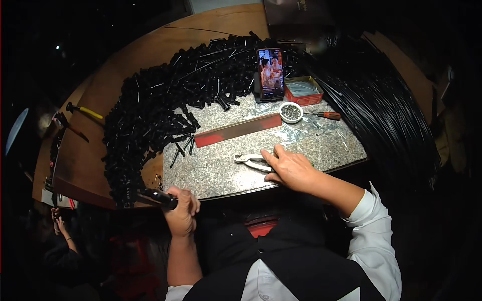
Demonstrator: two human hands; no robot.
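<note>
My left hand (182, 213) is closed around a black rod-like part with a thick, shiny rounded end (164, 198), just off the near left edge of the speckled stone slab (216, 175). Over the slab's near side, my right hand (292, 170) grips a pair of silver-jawed pliers (246, 158). The jaws point left and most of the handles are hidden under the palm. Beyond both hands lies a long red bar (238, 130) with a dark, worn top. A large heap of similar black parts (150, 108) curves round the slab's left and far sides.
A phone (271, 74) stands upright behind a white bowl of small metal bits (291, 113). Beside these are a red tin of thin rods (305, 90) and a screwdriver (327, 115). Long black rods (386, 95) spread rightward. A yellow-handled hammer (88, 110) lies left; another person's hands (62, 228) show lower left.
</note>
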